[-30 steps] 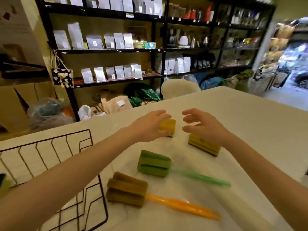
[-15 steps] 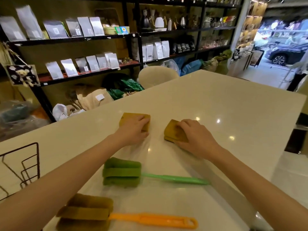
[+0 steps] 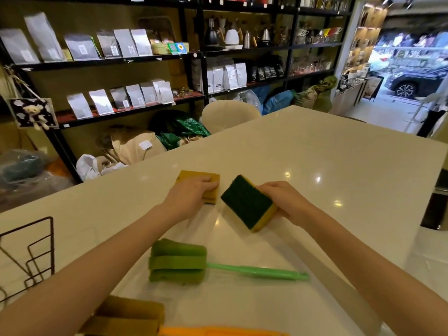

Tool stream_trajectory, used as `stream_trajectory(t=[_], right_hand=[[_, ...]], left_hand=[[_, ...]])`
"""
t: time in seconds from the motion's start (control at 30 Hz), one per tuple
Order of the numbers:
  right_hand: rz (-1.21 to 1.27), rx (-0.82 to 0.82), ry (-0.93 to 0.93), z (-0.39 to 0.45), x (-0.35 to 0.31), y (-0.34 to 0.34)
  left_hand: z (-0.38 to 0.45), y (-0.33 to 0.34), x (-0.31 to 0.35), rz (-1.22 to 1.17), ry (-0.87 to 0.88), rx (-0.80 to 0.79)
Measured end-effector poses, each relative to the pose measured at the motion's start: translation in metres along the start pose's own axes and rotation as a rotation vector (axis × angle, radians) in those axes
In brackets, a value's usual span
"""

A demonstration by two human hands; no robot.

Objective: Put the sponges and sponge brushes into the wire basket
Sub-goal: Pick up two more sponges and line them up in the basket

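My left hand (image 3: 191, 197) grips a yellow sponge (image 3: 201, 180) that lies flat on the white table (image 3: 339, 166). My right hand (image 3: 283, 202) holds a second sponge (image 3: 247, 204) lifted and tilted, its dark green scouring side facing me. Nearer to me lies a green sponge brush (image 3: 178, 261) with its handle pointing right. An orange-handled sponge brush (image 3: 131, 316) sits at the bottom edge, partly cut off. The black wire basket (image 3: 41, 248) stands at the left edge, only its right side showing.
A cream chair back (image 3: 230, 113) stands at the table's far side. Black shelves (image 3: 194, 57) with bags and kettles line the wall behind, with sacks and bags on the floor below. The table's right edge drops off near my right arm.
My right hand has lifted its sponge off the table and turned the green side up. My left hand has closed tighter on the other sponge.
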State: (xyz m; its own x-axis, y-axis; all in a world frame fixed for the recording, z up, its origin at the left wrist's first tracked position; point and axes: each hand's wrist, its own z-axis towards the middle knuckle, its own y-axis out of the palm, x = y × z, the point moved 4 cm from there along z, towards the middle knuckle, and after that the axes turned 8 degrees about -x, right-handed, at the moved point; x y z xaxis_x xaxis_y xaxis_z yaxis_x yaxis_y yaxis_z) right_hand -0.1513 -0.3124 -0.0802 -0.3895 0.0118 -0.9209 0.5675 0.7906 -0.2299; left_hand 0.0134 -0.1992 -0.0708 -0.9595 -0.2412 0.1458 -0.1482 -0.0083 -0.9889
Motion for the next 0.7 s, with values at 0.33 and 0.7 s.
stream_trajectory(t=[0.33,0.7], right_hand=[[-0.240,0.220,-0.113,0.007,0.001,-0.023],[-0.389,0.153,-0.161,0.011,0.001,-0.012]], left_hand=[[0.006,0.001,-0.002,0.029,-0.032,0.000],[0.009,-0.017,0.009,0.144,-0.057,0.000]])
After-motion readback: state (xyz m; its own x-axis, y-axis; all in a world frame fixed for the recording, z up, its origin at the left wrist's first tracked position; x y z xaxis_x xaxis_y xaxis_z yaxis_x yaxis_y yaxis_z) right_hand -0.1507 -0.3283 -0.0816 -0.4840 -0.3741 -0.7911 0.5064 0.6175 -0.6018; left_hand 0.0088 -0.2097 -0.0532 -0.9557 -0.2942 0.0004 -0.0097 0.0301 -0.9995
